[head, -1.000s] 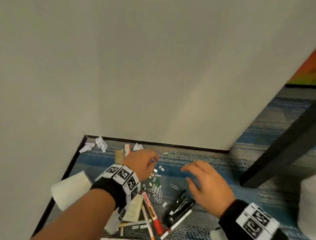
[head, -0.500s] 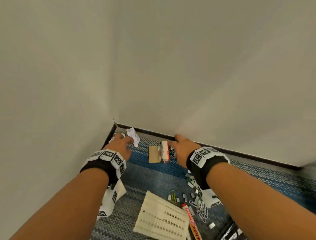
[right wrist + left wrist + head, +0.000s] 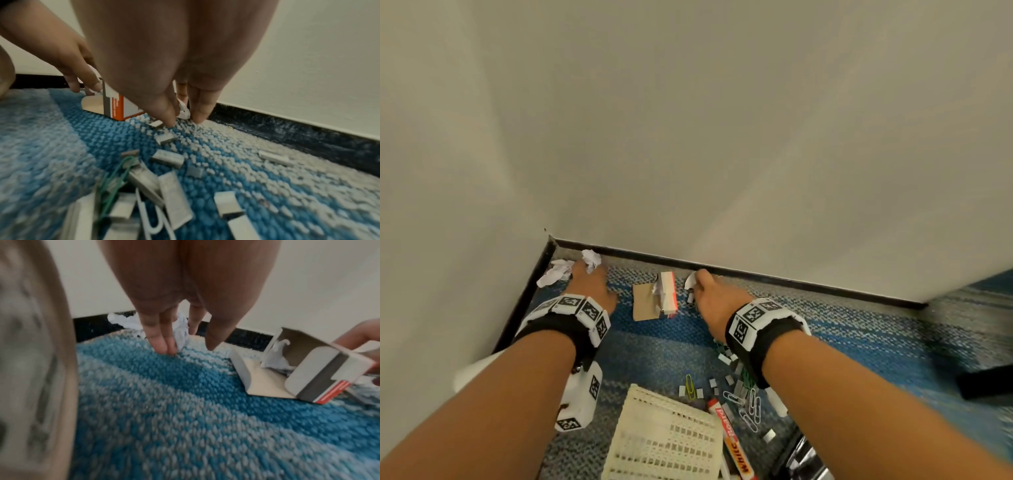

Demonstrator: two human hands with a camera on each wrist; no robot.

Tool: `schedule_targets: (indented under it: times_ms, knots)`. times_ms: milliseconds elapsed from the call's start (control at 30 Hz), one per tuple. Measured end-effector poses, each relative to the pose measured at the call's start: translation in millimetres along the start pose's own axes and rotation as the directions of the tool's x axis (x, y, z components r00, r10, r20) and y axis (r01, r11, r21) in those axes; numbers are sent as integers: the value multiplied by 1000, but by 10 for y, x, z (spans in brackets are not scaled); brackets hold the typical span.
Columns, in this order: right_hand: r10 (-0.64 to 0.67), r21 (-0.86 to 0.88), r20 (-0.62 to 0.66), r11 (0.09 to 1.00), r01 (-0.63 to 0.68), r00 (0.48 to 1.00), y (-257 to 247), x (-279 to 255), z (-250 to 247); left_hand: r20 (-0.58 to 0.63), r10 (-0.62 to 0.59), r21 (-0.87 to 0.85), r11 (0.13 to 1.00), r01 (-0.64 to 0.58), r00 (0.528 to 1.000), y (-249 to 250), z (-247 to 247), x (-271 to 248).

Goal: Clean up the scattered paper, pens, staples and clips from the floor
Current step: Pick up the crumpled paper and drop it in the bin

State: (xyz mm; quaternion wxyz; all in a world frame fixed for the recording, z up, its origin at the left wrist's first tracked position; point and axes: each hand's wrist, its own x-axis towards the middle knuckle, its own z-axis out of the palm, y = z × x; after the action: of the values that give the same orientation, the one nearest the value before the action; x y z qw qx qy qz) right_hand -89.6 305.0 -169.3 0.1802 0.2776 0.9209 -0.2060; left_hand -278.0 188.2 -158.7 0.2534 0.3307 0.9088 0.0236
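Note:
A crumpled white paper wad (image 3: 591, 257) lies in the corner by the skirting, with a second wad (image 3: 554, 274) to its left. My left hand (image 3: 589, 271) reaches down on the first wad (image 3: 182, 333); its straight fingers (image 3: 162, 344) touch the carpet and stand on either side of the paper. My right hand (image 3: 695, 283) pinches a small white paper scrap (image 3: 183, 111) between thumb and fingers, low over the carpet. Between the hands lies an open staple box (image 3: 666, 293) with paper in it. Loose staples (image 3: 167, 158) and paper clips (image 3: 748, 409) lie behind my right wrist.
A cream plastic basket (image 3: 664, 442) sits near me, with a whiteboard marker (image 3: 732, 442) and a black stapler (image 3: 801, 457) to its right. A white roll (image 3: 472, 373) is under my left arm. Walls close the corner on the left and ahead. Blue carpet (image 3: 654, 346) lies between my arms.
Both hands have moved forward from the pile of clips and pens to the skirting. The left has reached the paper wad, and the right has closed on the small scrap.

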Motion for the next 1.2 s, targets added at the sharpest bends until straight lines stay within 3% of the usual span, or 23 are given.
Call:
schedule_targets:
  times_ms: [167,300,400,533,600,733,867,900,967,1000,1033,1133,1200]
  knots:
    - [-15,-13,-90,1000,13,996,-59,-93,-166,-153,105,-159,979,-129,983,162,-221,-311]
    - [-26,86,-301,995,55,953,77,-481,-311,-254,308,-209,908,-362,917,427,-492,-726]
    - [48,276,-447,957,86,893,290,-989,-396,-223,482,-206,826,-525,847,727,-599,-1031]
    - [172,380,-602,920,90,780,679,-1902,-450,-108,676,-103,722,-684,729,1300,-549,-1447]
    - [252,420,-673,904,79,695,875,-2420,-494,-124,775,-37,621,-783,620,1623,-506,-1635]
    - [359,425,-811,904,43,463,1139,-3550,-718,-81,911,-66,399,-915,404,2376,-373,-2079]
    - [439,441,-885,897,-20,155,1420,-4596,-931,-46,986,-185,147,-972,158,3248,-283,-2759]
    - [474,472,-875,881,-42,101,1572,-4822,-941,-49,994,-210,82,-974,94,3472,-269,-2956]
    - [524,515,-848,850,-115,77,1930,-5227,-946,-75,997,-215,-30,-976,-14,3938,-232,-3323]
    - [567,550,-818,821,-154,94,2089,-5365,-939,-90,995,-220,-61,-974,-42,4178,-208,-3499]
    - [600,579,-796,792,-193,76,2254,-5466,-889,-99,994,-239,-72,-968,-49,4416,-176,-3666]
    - [652,664,-746,710,-234,-138,2440,-5562,-731,-67,998,-319,-38,-947,-18,4996,-28,-4122]
    - [682,681,-720,663,-311,-124,2424,-5551,-640,-10,1000,-273,19,-962,23,5191,169,-4305]
